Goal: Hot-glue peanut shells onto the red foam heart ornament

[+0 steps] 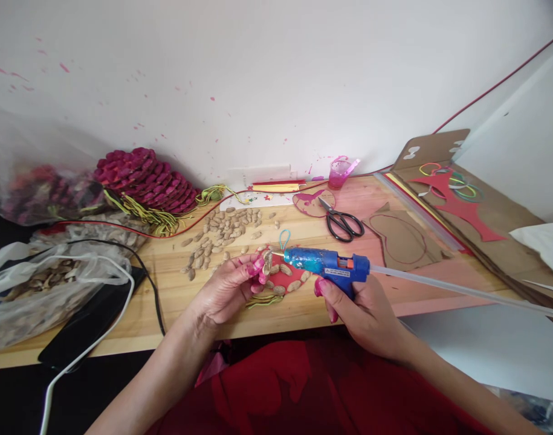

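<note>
Between thumb and fingers, my left hand (233,284) pinches a peanut shell (268,263). A blue hot glue gun (326,263) is gripped in my right hand (364,308), its metal nozzle pointing left at the shell, touching or very close to it. A long clear glue stick (439,286) sticks out of the gun's back. Below the nozzle lies a red disc (283,279) with several peanut shells around its edge, a blue-green loop (284,239) at its top and yellow-green strings (265,300) at its bottom. The gun and my left fingers hide part of it.
Loose peanut shells (231,226) are scattered behind my left hand. Black-handled scissors (344,225) lie beside cut cardboard (405,237). A pink cup (338,173) stands by the wall. Stacked magenta pieces (144,178) and a plastic bag of shells (45,284) are left; a red cord (190,225) crosses the table.
</note>
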`<state>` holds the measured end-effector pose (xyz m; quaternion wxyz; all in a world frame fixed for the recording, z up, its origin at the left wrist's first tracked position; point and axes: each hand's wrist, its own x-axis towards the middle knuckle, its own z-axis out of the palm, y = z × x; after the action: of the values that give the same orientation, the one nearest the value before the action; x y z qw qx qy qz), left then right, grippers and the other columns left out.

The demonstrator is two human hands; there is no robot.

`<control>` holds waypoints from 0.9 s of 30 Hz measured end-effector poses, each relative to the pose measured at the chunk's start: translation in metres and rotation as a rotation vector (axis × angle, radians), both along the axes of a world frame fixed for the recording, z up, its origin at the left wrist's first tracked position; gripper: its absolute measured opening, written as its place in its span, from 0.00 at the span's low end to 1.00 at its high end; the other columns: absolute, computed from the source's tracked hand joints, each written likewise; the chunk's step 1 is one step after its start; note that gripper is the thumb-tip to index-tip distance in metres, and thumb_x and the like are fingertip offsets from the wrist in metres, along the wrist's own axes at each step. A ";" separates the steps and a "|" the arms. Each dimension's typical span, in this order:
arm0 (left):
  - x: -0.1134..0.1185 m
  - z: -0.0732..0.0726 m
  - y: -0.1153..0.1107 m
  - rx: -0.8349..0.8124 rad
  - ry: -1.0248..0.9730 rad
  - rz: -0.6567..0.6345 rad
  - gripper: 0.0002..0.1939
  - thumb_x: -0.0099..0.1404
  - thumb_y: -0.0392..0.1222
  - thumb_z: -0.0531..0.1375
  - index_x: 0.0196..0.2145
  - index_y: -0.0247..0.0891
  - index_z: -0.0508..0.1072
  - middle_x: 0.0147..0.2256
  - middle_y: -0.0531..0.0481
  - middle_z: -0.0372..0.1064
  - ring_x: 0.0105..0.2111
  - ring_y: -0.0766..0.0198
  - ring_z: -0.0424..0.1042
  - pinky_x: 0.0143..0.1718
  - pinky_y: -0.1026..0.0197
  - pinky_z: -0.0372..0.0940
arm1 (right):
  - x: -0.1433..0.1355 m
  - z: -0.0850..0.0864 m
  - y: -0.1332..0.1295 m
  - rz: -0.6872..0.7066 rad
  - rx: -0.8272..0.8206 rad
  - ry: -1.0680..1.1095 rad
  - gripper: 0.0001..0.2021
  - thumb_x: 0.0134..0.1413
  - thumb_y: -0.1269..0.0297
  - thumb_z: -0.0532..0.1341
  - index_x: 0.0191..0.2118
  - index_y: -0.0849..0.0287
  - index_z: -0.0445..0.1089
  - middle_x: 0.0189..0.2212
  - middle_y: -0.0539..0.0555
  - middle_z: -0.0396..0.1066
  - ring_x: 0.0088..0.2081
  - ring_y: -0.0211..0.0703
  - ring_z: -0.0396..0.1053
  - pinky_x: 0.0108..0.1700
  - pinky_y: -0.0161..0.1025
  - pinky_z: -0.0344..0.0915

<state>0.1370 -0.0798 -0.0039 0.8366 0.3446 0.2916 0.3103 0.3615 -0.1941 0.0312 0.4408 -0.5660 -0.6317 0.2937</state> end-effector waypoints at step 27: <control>0.000 0.001 0.000 0.020 0.036 0.012 0.18 0.52 0.46 0.78 0.27 0.30 0.77 0.25 0.48 0.70 0.25 0.72 0.65 0.24 0.71 0.61 | -0.001 0.002 -0.003 -0.008 -0.039 0.027 0.17 0.68 0.58 0.57 0.26 0.54 0.68 0.16 0.47 0.64 0.22 0.40 0.63 0.27 0.38 0.59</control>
<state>0.1366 -0.0795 -0.0029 0.8258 0.3568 0.3054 0.3121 0.3608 -0.1971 0.0332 0.4392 -0.5730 -0.6177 0.3119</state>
